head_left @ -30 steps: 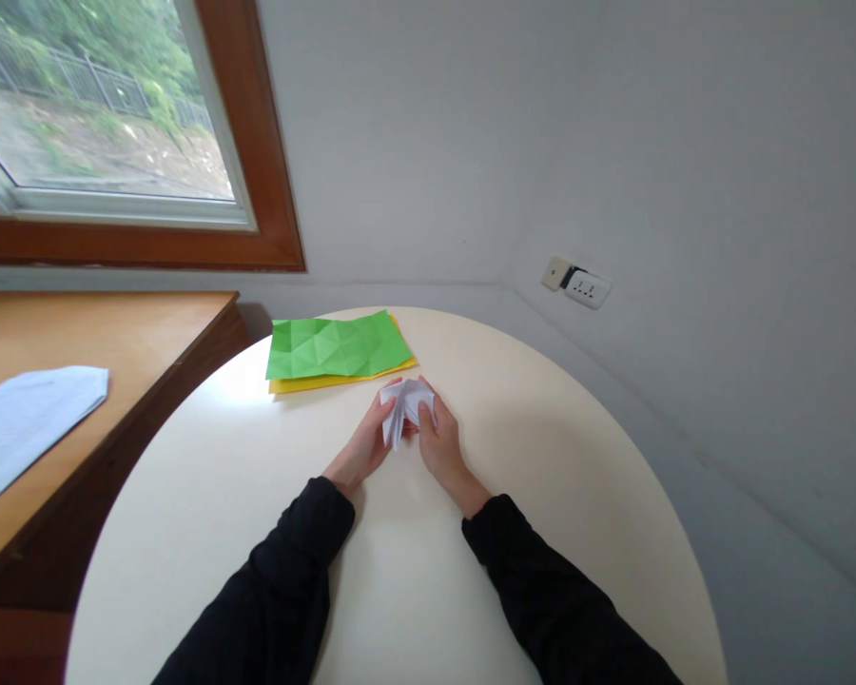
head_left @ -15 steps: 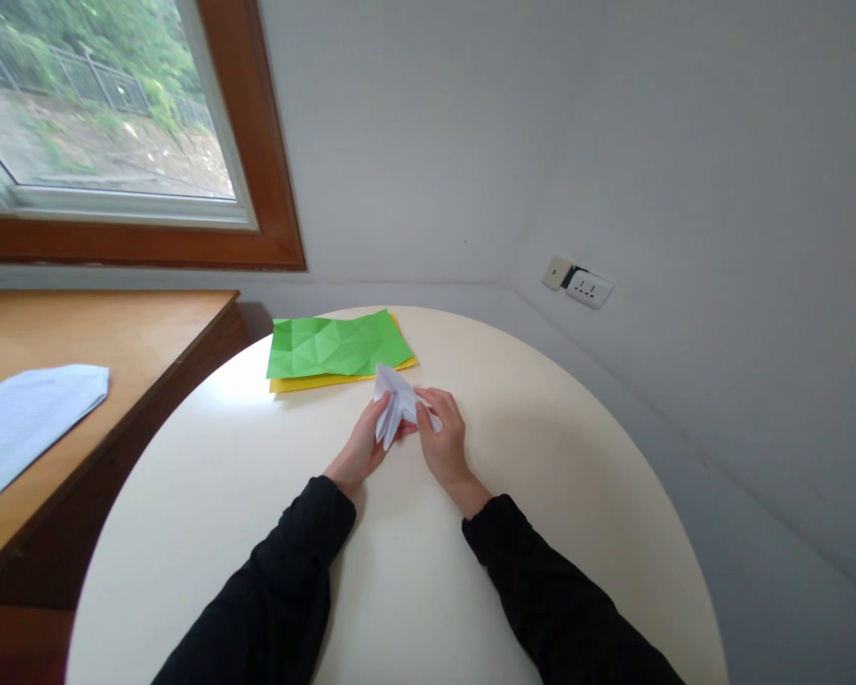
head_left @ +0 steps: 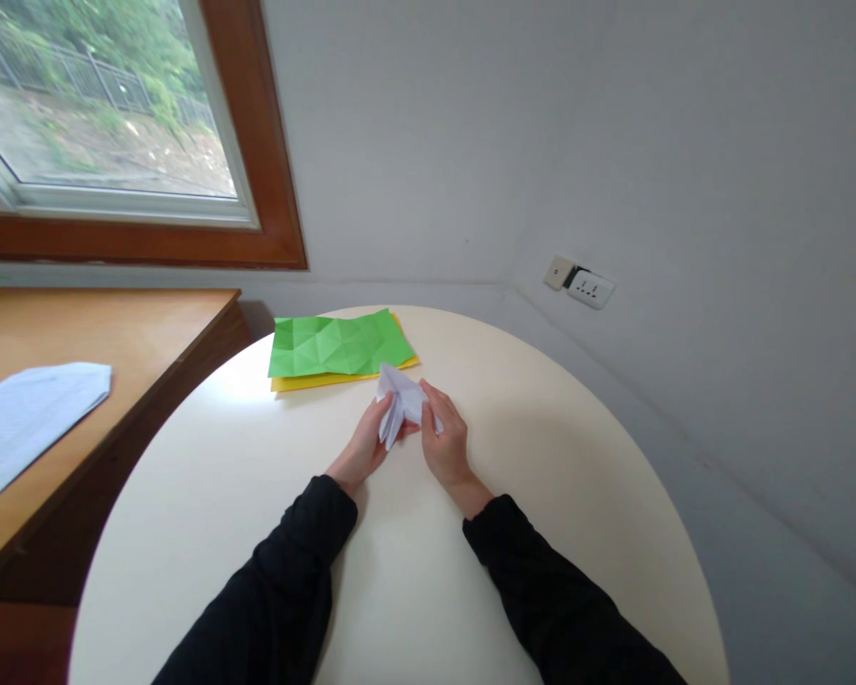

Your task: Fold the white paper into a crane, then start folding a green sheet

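A piece of folded white paper [head_left: 402,392] with pointed flaps is held between both hands, just above the round table. My left hand [head_left: 368,440] grips its left side, thumb on the front and fingers partly hidden behind. On the right end, my right hand [head_left: 446,440] pinches the paper between thumb and fingers. Just beyond the hands lies a creased green sheet of paper [head_left: 335,344], resting on top of a yellow sheet [head_left: 314,382].
The round cream table [head_left: 556,533] stands close to the wall corner. To the left is a wooden desk [head_left: 164,319] with a pale folded cloth or paper [head_left: 43,409] on it. A window [head_left: 114,114] and a wall socket [head_left: 591,287] are behind.
The fingers of my right hand have shifted slightly along the paper's right end. My left hand keeps its hold, and the sheets lie as before.
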The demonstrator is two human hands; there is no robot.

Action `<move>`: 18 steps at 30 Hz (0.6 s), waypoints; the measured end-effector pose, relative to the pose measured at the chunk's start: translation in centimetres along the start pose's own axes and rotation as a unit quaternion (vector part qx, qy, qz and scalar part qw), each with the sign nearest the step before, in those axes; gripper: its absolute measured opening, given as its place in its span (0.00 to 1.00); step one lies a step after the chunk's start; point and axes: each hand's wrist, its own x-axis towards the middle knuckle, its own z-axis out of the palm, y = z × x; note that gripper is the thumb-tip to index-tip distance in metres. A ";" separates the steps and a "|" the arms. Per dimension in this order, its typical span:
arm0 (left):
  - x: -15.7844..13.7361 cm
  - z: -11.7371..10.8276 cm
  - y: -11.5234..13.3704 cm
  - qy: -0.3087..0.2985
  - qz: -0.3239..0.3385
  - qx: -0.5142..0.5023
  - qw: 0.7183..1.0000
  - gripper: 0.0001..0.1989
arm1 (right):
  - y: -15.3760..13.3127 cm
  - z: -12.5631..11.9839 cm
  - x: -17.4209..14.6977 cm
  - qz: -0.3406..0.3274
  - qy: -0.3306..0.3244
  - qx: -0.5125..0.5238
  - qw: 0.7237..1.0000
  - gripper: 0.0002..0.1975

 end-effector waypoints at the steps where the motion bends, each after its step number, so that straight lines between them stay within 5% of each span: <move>1: 0.0 0.0 0.0 -0.002 0.003 0.000 1.000 0.07 | 0.0 0.0 0.0 0.011 0.000 0.000 1.000 0.19; 18: 0.0 -0.1 0.1 -0.003 -0.021 -0.020 1.000 0.10 | -0.6 -0.3 0.1 0.031 -0.055 0.004 0.998 0.16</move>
